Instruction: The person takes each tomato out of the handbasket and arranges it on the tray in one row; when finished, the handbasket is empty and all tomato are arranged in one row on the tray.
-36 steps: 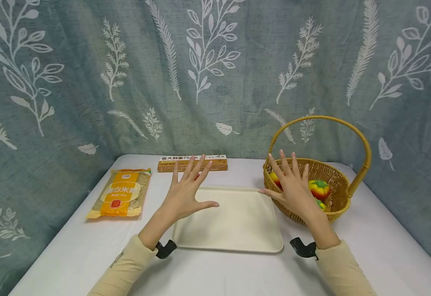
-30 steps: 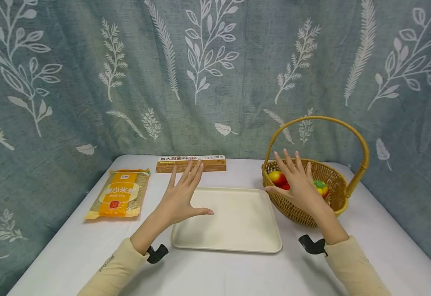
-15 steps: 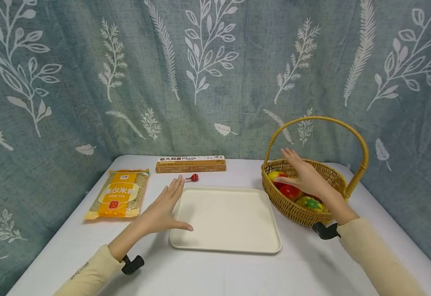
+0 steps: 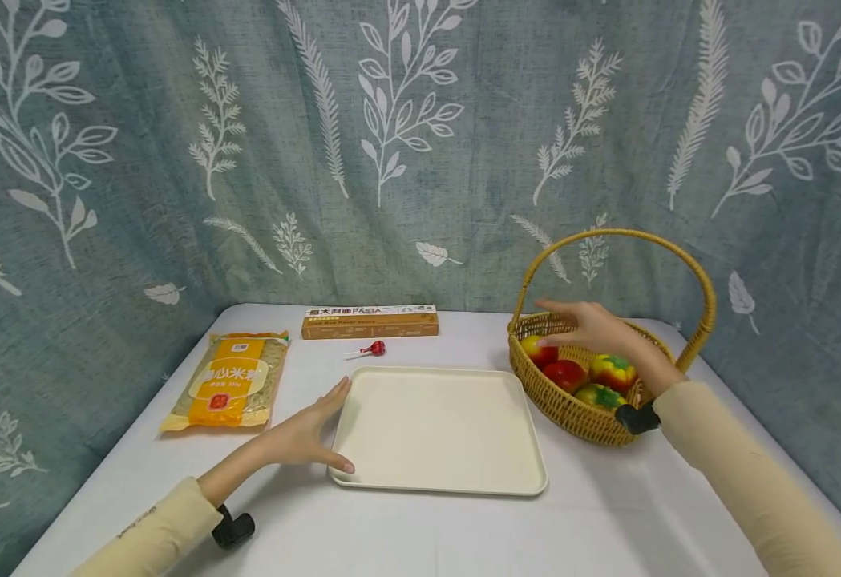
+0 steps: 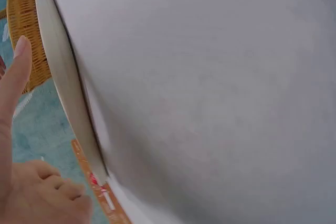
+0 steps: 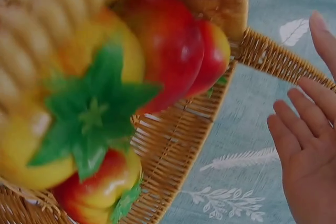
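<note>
My left hand (image 4: 305,433) is at the left side of a cream rectangular tray (image 4: 438,429), thumb and fingers spread apart. Its fingertips reach the rim, but contact cannot be made out. In the left wrist view that hand (image 5: 37,198) shows at the edge, beside the tray's rim (image 5: 65,72). Over a wicker basket (image 4: 572,417) is my right hand (image 4: 593,330), thumb apart from its extended fingers, holding nothing. Nearest to it lies a yellow-red fruit (image 4: 538,351). A red fruit (image 4: 566,374) and green-topped yellow-red fruits (image 4: 612,371) fill the basket. The right wrist view shows a green star-shaped leaf top (image 6: 94,116) close up.
An orange bag of rice noodles (image 4: 228,381) lies on the left. At the back are a pasta box (image 4: 369,322) and a red lollipop (image 4: 377,348). The basket's tall handle (image 4: 625,232) arches up beyond the right hand. A patterned curtain (image 4: 420,160) surrounds the white table (image 4: 420,529).
The left hand has come down and left to the tray's side, uncovering the lollipop. My right hand has turned and moved rightward over the basket, so more fruit shows.
</note>
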`<state>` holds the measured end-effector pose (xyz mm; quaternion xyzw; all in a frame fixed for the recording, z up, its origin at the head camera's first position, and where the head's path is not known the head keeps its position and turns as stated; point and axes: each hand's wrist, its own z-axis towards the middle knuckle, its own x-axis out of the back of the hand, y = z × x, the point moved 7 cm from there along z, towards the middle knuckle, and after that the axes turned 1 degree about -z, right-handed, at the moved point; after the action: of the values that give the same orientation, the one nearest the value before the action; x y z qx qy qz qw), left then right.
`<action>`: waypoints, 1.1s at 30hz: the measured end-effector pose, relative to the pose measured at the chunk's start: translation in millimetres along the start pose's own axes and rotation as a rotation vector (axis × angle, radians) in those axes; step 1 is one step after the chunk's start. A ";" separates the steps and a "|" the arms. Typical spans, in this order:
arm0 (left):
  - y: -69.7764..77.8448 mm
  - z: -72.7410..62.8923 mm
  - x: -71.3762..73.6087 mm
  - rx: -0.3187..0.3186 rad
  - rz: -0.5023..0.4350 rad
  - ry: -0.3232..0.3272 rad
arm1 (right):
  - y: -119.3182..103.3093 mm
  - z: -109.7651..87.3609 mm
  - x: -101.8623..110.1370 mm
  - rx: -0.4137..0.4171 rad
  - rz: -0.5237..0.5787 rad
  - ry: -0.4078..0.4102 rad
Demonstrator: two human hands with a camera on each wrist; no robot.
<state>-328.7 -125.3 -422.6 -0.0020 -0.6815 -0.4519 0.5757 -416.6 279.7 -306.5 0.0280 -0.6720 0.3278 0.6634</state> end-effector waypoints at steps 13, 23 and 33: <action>-26.0 -4.4 1.3 0.118 -0.080 -0.123 | 24.6 11.7 -8.0 -0.084 0.100 -0.171; -30.2 -4.5 -0.4 0.107 -0.136 -0.162 | 37.6 21.3 -11.1 -0.112 0.100 -0.241; -33.1 -3.5 -2.6 0.126 -0.171 -0.176 | 36.1 31.8 -24.7 -0.004 -0.002 -0.290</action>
<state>-342.4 -145.7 -445.2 0.0529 -0.7539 -0.4537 0.4721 -458.6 283.0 -340.5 0.0745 -0.7615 0.3183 0.5598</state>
